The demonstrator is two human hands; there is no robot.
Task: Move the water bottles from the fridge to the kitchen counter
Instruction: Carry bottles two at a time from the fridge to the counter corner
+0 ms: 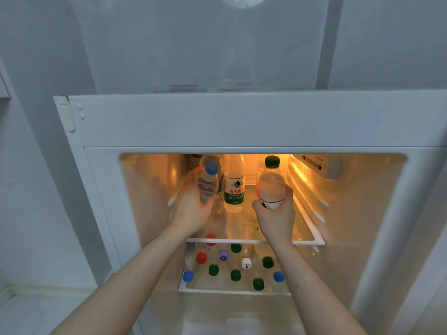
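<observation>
Inside the lit fridge (362, 213), my left hand (189, 209) grips a clear water bottle with a blue cap (207, 183), tilted toward me above the upper glass shelf (307, 234). My right hand (275, 217) grips the lower part of a green-capped water bottle (271, 181), held upright above the same shelf. Between them a bottle with a green label (234, 187) stands on the shelf. Another clear bottle is partly hidden behind the blue-capped one.
On the lower shelf (232, 291) stand several bottles seen from above, with green, red, blue, purple and white caps. The fridge top (242, 119) juts out above the opening. A white wall and ledge lie to the left.
</observation>
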